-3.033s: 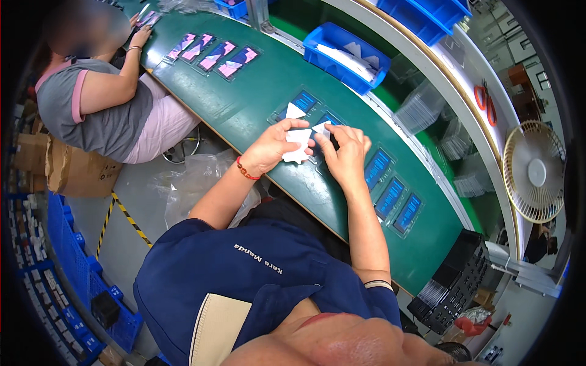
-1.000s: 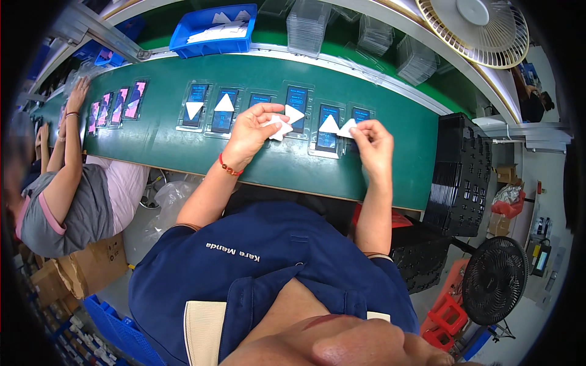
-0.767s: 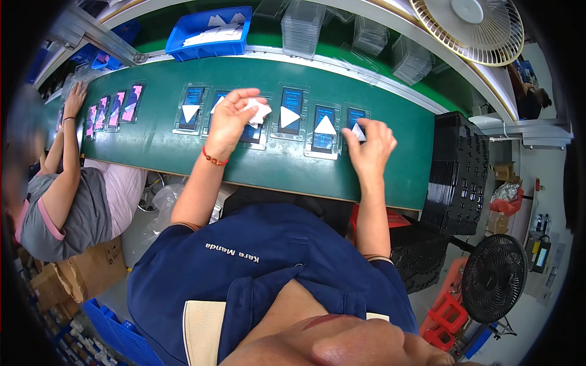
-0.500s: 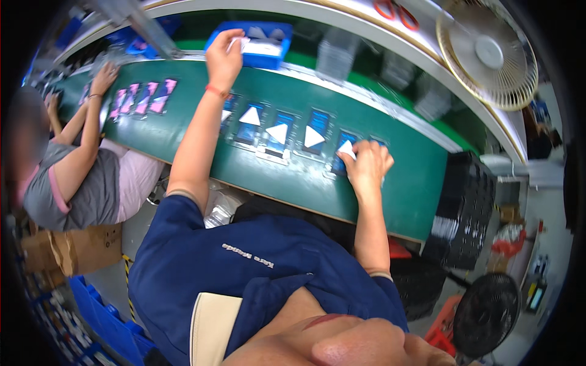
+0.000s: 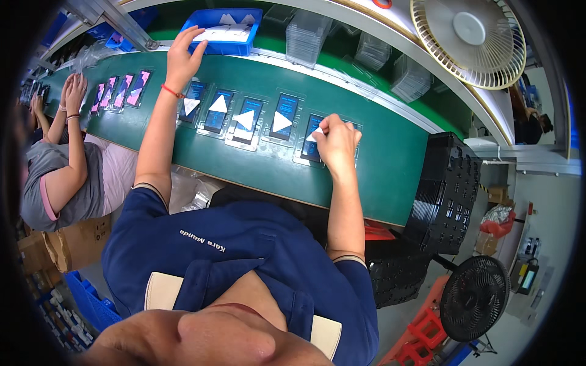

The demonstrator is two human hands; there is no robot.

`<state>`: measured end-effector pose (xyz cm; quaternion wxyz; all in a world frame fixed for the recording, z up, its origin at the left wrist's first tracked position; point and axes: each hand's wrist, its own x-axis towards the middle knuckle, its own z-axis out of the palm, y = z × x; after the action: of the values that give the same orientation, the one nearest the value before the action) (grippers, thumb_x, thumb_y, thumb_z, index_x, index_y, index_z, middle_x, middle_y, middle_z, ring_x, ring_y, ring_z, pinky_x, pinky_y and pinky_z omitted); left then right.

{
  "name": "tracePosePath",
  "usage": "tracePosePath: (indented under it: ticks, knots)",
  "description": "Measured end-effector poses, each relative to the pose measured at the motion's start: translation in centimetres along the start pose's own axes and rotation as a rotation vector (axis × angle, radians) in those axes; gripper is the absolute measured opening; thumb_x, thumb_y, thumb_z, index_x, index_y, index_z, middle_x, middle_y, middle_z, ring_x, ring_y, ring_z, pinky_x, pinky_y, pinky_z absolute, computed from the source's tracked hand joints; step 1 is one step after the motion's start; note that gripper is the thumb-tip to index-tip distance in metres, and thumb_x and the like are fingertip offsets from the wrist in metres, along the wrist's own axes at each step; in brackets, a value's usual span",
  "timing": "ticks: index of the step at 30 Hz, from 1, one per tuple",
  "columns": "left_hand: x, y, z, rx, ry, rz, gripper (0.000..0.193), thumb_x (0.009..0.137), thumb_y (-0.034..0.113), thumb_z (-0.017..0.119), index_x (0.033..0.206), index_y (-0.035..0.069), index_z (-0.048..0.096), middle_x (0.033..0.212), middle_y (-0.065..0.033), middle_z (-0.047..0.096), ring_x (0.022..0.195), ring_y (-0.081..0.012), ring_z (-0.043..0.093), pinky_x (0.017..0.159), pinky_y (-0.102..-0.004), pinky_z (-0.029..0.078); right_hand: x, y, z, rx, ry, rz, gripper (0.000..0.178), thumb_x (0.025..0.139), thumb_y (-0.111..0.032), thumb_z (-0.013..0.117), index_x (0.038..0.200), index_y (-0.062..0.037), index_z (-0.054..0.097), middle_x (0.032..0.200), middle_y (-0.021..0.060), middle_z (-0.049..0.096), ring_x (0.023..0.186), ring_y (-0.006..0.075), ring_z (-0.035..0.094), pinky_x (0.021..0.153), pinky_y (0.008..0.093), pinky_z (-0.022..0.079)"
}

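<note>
My right hand (image 5: pixel 337 145) pinches a small white paper piece (image 5: pixel 316 134) over a dark blue phone-like panel (image 5: pixel 311 150) in a clear plastic tray. The fingers partly cover this piece, and part of another tray shows behind the hand. To its left, several similar panels lie in a row in clear trays, each bearing a white triangular piece (image 5: pixel 245 119). Up at the front wall of the blue bin (image 5: pixel 243 50), my left hand (image 5: pixel 183 61) has its thumb and fingers apart, with nothing visible between them. White pieces (image 5: pixel 221 33) fill the bin.
A person (image 5: pixel 58 165) works at the left beside pink-and-dark panels (image 5: pixel 135 89) on the green table (image 5: pixel 390 161). Stacks of clear trays (image 5: pixel 307 38) line the back. A beige fan (image 5: pixel 469 30) hangs above right; black crates (image 5: pixel 445 192) stand at the table's right end.
The whole view has shifted, so the table appears further left. My left hand's fingers have spread beside the bin; the white piece at them no longer shows. The right hand stays at the same panel.
</note>
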<state>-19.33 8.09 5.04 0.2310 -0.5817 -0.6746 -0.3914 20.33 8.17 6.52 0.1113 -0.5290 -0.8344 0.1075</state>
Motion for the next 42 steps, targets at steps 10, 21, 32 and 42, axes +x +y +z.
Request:
tracePosePath:
  ticks: [10,21,32,42]
  knots:
    - [-4.0,1.6,-8.2,-0.082,0.072,-0.046,0.015,0.079,0.011,0.066,0.093,0.005,0.066,0.097,-0.0130,0.066,0.093,-0.0300,0.063,0.083,-0.0385,0.049,-1.5,0.3,1.2,0.059,0.300,-0.536,0.020,0.071,-0.017,0.075,0.078,-0.0076,0.059,0.083,0.0059,0.061,0.087,0.0256,0.054,0.084,0.0406,0.036]
    - [-2.6,-11.1,-12.7,0.093,0.254,-0.397,0.016,0.080,0.012,0.064,0.093,0.004,0.068,0.093,-0.0148,0.067,0.088,-0.0302,0.065,0.078,-0.0360,0.051,-3.3,5.5,0.7,0.032,-0.029,-0.429,0.099,0.057,-0.062,0.073,0.137,-0.0112,0.043,0.145,0.0215,0.030,0.135,0.0431,0.023,0.108,0.0589,0.018]
    - [5.9,-30.8,-9.2,0.474,-0.185,-0.830,0.024,0.076,0.014,0.061,0.095,0.003,0.069,0.099,-0.0216,0.066,0.097,-0.0347,0.064,0.086,-0.0412,0.051,-2.1,2.3,2.3,-0.022,-0.044,-0.398,0.095,0.059,-0.065,0.071,0.133,-0.0118,0.046,0.143,0.0221,0.032,0.135,0.0430,0.023,0.107,0.0606,0.016]
    - [8.5,-31.0,-7.0,0.452,-0.316,-0.973,0.023,0.081,0.013,0.059,0.098,0.002,0.069,0.102,-0.0248,0.064,0.099,-0.0376,0.063,0.084,-0.0415,0.052,-2.0,2.3,2.3,-0.027,-0.033,-0.348,0.091,0.060,-0.066,0.070,0.129,-0.0114,0.049,0.142,0.0198,0.035,0.134,0.0411,0.026,0.107,0.0595,0.017]
